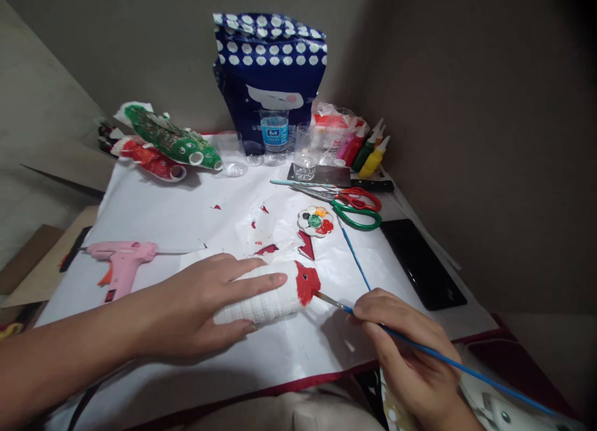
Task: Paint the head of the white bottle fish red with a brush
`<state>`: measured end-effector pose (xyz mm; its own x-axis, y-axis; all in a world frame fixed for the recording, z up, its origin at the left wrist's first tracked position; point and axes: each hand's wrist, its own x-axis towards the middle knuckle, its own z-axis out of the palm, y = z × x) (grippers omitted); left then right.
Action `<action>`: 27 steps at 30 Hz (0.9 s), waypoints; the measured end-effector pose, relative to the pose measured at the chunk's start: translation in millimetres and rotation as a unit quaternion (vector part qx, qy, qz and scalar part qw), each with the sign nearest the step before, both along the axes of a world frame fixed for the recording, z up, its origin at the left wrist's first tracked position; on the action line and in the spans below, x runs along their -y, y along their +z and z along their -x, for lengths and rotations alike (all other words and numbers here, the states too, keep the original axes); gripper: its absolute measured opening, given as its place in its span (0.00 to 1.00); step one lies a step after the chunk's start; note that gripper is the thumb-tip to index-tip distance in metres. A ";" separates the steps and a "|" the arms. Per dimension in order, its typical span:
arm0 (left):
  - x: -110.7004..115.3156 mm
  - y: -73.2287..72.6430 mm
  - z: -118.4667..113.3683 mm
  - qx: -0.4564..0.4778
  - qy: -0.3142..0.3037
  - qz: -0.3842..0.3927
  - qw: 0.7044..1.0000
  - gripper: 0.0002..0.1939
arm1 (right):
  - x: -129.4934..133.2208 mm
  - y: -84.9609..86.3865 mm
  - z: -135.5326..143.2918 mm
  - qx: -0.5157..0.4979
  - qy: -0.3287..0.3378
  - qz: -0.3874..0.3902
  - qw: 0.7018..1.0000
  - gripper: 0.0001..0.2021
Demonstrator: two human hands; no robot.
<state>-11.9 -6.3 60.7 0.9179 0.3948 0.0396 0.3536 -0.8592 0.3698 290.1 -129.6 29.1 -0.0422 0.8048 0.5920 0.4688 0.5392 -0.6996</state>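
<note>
A white wrapped roll-shaped body [268, 303] with a red painted end [308, 283] and a small dark eye lies on the white-covered table. My left hand [212, 303] is wrapped over it from the left, fingers spread along its top and side. Between the thumb and fingers of my right hand [405, 344] is a long blue paintbrush [429, 351]; its tip touches the red end. Just beyond, a flower-shaped palette [316, 221] holds green, red, orange and black paint. Another blue brush [353, 252] lies near my right hand.
A pink glue gun [122, 260] lies at left; green [163, 135] and red [152, 160] fish figures sit behind. Scissors [357, 208], a knife [372, 185] and a black phone [422, 263] lie at right. Behind stand cups [305, 154], paint bottles [373, 157] and a blue bag [275, 76].
</note>
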 end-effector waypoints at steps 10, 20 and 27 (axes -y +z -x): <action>1.2 0.3 0.4 -0.006 0.017 0.010 1.000 0.39 | -1.3 1.3 0.8 0.007 -0.011 -0.009 1.000 0.13; 1.1 0.7 2.3 -0.021 0.020 0.013 0.999 0.39 | -3.5 5.9 1.2 0.035 0.000 -0.037 0.999 0.13; 0.4 -0.1 2.2 -0.022 0.027 0.025 0.999 0.39 | -4.0 5.6 0.3 0.032 -0.004 -0.045 0.998 0.14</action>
